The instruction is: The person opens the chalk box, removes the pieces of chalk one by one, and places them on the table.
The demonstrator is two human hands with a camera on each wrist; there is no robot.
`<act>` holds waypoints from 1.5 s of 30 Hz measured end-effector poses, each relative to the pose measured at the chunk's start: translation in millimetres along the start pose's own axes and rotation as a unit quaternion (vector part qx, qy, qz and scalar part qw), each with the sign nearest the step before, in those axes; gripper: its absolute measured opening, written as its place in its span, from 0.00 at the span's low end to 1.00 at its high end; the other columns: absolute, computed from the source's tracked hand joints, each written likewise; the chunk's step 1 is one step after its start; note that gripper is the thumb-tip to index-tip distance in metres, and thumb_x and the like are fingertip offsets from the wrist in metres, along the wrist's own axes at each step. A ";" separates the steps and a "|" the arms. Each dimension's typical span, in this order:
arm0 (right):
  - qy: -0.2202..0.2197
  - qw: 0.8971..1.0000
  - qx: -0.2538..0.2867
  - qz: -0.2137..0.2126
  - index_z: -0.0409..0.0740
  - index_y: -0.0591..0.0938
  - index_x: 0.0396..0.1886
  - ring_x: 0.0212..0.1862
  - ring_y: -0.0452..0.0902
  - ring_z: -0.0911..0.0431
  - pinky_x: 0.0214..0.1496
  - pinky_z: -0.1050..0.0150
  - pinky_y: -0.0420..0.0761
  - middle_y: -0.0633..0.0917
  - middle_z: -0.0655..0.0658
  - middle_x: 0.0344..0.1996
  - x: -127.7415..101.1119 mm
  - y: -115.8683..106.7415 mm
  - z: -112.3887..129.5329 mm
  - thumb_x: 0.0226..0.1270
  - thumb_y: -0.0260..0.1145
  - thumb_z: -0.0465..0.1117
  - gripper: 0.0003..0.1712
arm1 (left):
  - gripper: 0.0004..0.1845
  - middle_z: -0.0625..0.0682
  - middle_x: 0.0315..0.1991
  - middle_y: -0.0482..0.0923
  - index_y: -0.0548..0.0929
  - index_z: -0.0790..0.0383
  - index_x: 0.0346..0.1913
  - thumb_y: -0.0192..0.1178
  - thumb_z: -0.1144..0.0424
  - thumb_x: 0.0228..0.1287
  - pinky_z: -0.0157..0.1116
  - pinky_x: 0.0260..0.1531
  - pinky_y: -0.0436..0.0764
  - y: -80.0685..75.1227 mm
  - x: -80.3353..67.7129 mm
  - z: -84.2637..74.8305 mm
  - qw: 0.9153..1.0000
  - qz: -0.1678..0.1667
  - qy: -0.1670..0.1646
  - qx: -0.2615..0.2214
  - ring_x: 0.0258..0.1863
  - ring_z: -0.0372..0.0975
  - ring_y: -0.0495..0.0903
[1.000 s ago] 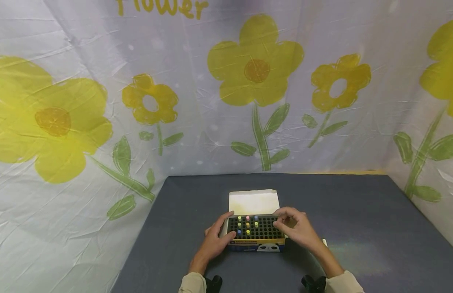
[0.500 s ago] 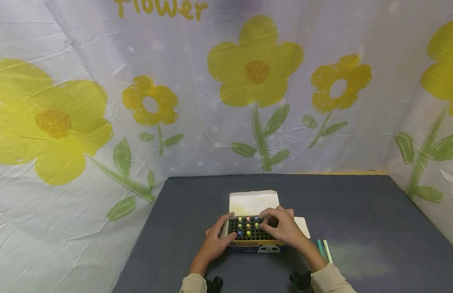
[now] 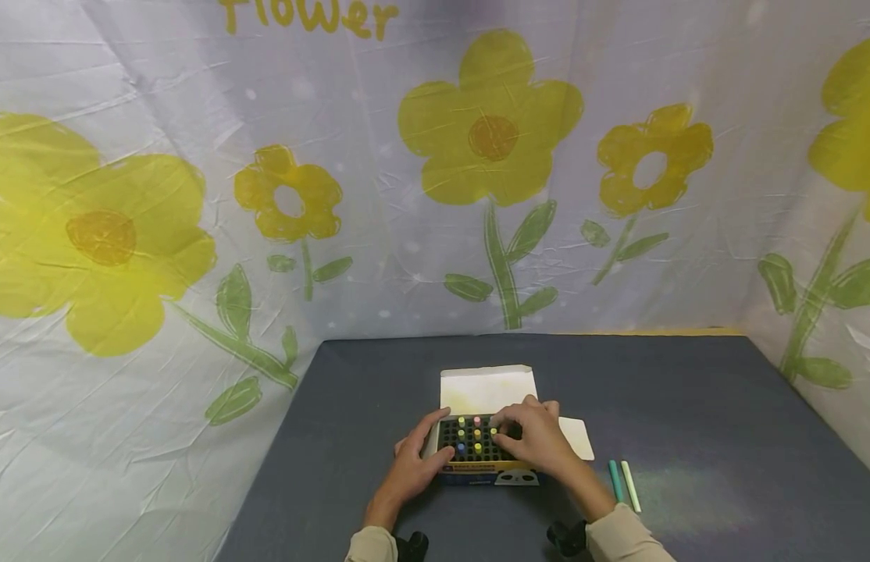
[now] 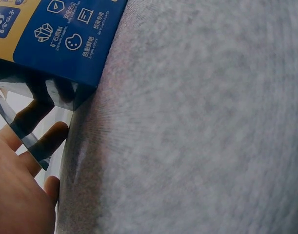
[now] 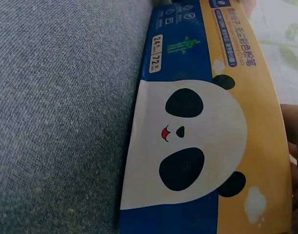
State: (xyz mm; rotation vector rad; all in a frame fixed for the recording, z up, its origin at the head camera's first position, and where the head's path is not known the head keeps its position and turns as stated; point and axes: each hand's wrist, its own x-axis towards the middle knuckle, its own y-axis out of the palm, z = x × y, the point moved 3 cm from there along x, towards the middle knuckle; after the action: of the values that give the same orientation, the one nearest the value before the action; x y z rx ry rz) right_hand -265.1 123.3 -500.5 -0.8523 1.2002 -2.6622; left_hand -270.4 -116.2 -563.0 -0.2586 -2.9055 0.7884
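- A chalk box point(image 3: 486, 457) sat near the front middle of the grey desk point(image 3: 688, 390), with its white lid flap point(image 3: 487, 387) folded back away from the person.
- Inside the box a black grid held short sticks of chalk point(image 3: 476, 433) standing upright, with yellow, pink, blue and green tops showing in its left half.
- The left hand point(image 3: 411, 460) gripped the left end of the box, thumb on the top edge and fingers curled round the side; the left wrist view showed fingertips point(image 4: 51, 139) pressed against the box corner.
- The right hand point(image 3: 532, 437) lay over the right half of the grid, fingers bent down with their tips at the chalk; I cannot tell whether this grip had pinched a stick or only touched one.
- In the right wrist view the box front point(image 5: 207, 146) filled the frame with a panda face on yellow and blue, and only the edge of the hand showed at the right border.
- A white card point(image 3: 577, 437) lay just right of the box, partly behind the right hand.
- 2 loose chalk sticks point(image 3: 623, 482), 1 teal and 1 pale green, lay side by side on the desk to the right, beside the right forearm.
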 end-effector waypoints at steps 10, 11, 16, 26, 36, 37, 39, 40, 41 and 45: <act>0.011 0.999 -0.039 0.008 0.54 0.90 0.33 0.31 0.61 0.66 0.47 0.50 0.55 0.84 0.61 0.23 0.2 2.5 2.2 0.55 0.80 0.39 0.08 | 0.31 0.48 0.73 0.70 0.69 0.24 0.71 0.64 0.47 0.66 0.64 0.54 0.67 0.6 -0.8 0.5 1.000 -0.005 0.005 0.002 0.68 0.59 0.60; 0.011 0.999 -0.041 0.008 0.55 0.90 0.33 0.31 0.61 0.66 0.47 0.50 0.55 0.84 0.61 0.23 0.1 2.4 2.3 0.55 0.80 0.39 0.08 | 0.31 0.48 0.73 0.70 0.69 0.24 0.71 0.64 0.47 0.66 0.64 0.54 0.67 0.5 -0.7 0.5 1.000 -0.004 0.004 0.002 0.68 0.59 0.61; 0.011 0.999 -0.045 0.008 0.55 0.90 0.34 0.31 0.60 0.66 0.47 0.50 0.55 0.84 0.62 0.23 -0.4 1.8 2.2 0.55 0.79 0.40 0.08 | 0.32 0.49 0.73 0.70 0.69 0.24 0.71 0.64 0.46 0.66 0.62 0.52 0.68 0.7 -0.1 0.4 1.000 -0.002 0.000 0.003 0.68 0.59 0.61; 0.019 1.000 -0.003 0.009 0.55 0.89 0.36 0.32 0.65 0.66 0.48 0.50 0.55 0.85 0.63 0.26 -0.6 1.6 0.7 0.57 0.78 0.39 0.08 | 0.32 0.48 0.73 0.70 0.69 0.23 0.70 0.64 0.47 0.65 0.64 0.54 0.66 0.8 2.1 1.6 1.000 -0.003 -0.007 -0.002 0.68 0.58 0.60; 0.011 0.999 0.039 0.008 0.53 0.89 0.40 0.32 0.69 0.63 0.48 0.51 0.55 0.86 0.61 0.29 -0.8 -1.8 4.1 0.60 0.76 0.38 0.09 | 0.32 0.48 0.71 0.72 0.69 0.23 0.70 0.64 0.47 0.65 0.63 0.54 0.67 1.5 2.2 3.6 1.000 -0.004 -0.002 -0.003 0.67 0.57 0.63; 0.009 0.999 0.044 0.006 0.52 0.89 0.40 0.32 0.69 0.63 0.48 0.51 0.55 0.86 0.61 0.29 -0.8 -2.4 4.5 0.60 0.76 0.37 0.09 | 0.32 0.48 0.71 0.72 0.69 0.23 0.70 0.64 0.47 0.65 0.64 0.55 0.66 1.7 2.3 3.7 1.000 -0.004 -0.003 -0.004 0.67 0.57 0.63; 0.000 0.999 0.053 -0.003 0.51 0.88 0.41 0.32 0.70 0.62 0.48 0.52 0.55 0.85 0.61 0.29 -0.5 -3.6 5.0 0.60 0.76 0.37 0.10 | 0.32 0.48 0.71 0.72 0.69 0.23 0.70 0.64 0.47 0.65 0.64 0.56 0.64 1.8 2.5 3.6 1.000 -0.005 -0.003 -0.006 0.67 0.56 0.63; -0.006 0.998 0.057 -0.010 0.51 0.88 0.42 0.31 0.69 0.62 0.48 0.53 0.55 0.85 0.62 0.28 -0.2 -4.3 5.5 0.60 0.76 0.37 0.10 | 0.32 0.48 0.71 0.72 0.69 0.23 0.70 0.64 0.47 0.65 0.64 0.56 0.65 1.7 2.5 3.4 1.000 -0.005 -0.002 -0.007 0.68 0.57 0.62; -0.014 0.998 0.060 -0.017 0.50 0.88 0.42 0.30 0.69 0.62 0.47 0.53 0.55 0.83 0.62 0.27 0.1 -5.2 6.0 0.60 0.76 0.37 0.10 | 0.32 0.48 0.71 0.72 0.69 0.23 0.70 0.64 0.47 0.65 0.64 0.56 0.65 1.6 2.4 3.0 1.000 -0.005 -0.001 -0.007 0.68 0.57 0.62; -0.050 0.996 0.052 -0.059 0.49 0.88 0.43 0.29 0.68 0.63 0.48 0.55 0.56 0.81 0.61 0.25 1.6 -8.6 8.2 0.60 0.76 0.37 0.11 | 0.32 0.49 0.70 0.73 0.69 0.24 0.71 0.64 0.47 0.66 0.60 0.52 0.69 1.0 1.8 1.7 1.000 -0.001 0.002 -0.009 0.66 0.57 0.63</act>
State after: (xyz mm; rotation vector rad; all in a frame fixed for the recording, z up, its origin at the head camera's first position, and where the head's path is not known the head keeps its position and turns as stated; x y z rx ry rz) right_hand -260.9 123.2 -489.3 -1.0557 1.0102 -2.7074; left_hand -272.2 -115.8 -564.9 -0.2589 -2.9112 0.7599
